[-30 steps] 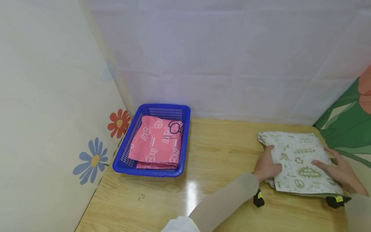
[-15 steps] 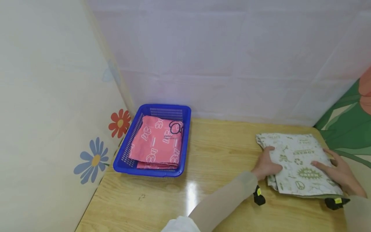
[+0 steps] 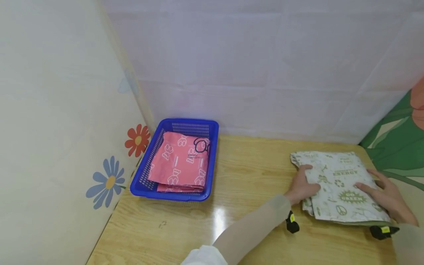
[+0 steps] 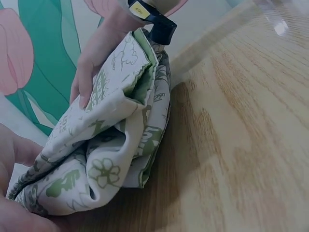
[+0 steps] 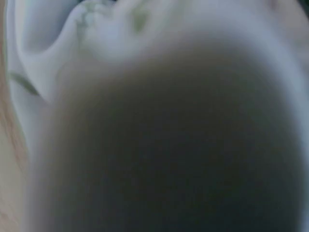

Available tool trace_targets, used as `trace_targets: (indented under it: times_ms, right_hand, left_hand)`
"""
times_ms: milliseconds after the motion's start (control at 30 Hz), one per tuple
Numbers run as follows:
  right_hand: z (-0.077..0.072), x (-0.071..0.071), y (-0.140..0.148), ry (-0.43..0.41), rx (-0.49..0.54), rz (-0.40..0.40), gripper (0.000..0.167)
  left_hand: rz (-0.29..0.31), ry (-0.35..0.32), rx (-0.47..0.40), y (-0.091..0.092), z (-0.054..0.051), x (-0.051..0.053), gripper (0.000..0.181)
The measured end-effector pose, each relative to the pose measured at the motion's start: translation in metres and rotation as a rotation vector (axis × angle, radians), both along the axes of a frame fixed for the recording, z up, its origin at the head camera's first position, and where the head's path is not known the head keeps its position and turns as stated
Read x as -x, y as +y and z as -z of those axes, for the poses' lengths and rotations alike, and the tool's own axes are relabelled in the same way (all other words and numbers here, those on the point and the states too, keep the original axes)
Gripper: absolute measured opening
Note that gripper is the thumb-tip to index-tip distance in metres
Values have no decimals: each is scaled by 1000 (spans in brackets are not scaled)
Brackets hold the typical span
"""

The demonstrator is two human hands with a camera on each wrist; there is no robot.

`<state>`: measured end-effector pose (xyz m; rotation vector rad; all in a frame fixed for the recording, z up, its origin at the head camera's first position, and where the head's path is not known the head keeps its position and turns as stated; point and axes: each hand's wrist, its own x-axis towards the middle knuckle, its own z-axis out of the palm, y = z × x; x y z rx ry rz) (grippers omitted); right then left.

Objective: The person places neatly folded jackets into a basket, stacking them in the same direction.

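Folded green-and-white printed cloth (image 4: 104,169) between both hands (image 4: 99,50)

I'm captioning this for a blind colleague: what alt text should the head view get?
A person's left hand and right hand grip a folded white cloth with green print at the right of a wooden table. At the table's left, a blue basket holds a folded pink cloth; flowers decorate the left wall.
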<state>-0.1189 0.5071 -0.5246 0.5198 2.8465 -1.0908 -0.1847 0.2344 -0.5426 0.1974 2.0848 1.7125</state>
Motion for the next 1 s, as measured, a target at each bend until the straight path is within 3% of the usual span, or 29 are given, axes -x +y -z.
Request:
trace_targets:
  times_ms: [233, 533, 767, 1000]
  right_hand:
    - [-3, 1, -6, 44, 12, 0, 98]
    - [-13, 3, -18, 78, 18, 17, 98]
    - [-24, 6, -30, 100, 60, 43, 99]
    - [-35, 11, -44, 111, 62, 79, 96]
  left_hand:
    - [-19, 8, -60, -6, -8, 4, 79]
    - [-42, -11, -54, -17, -16, 8, 75]
    - [-85, -4, -130, -23, -27, 14, 98]
    - [-116, -31, -125, -32, -40, 17, 100]
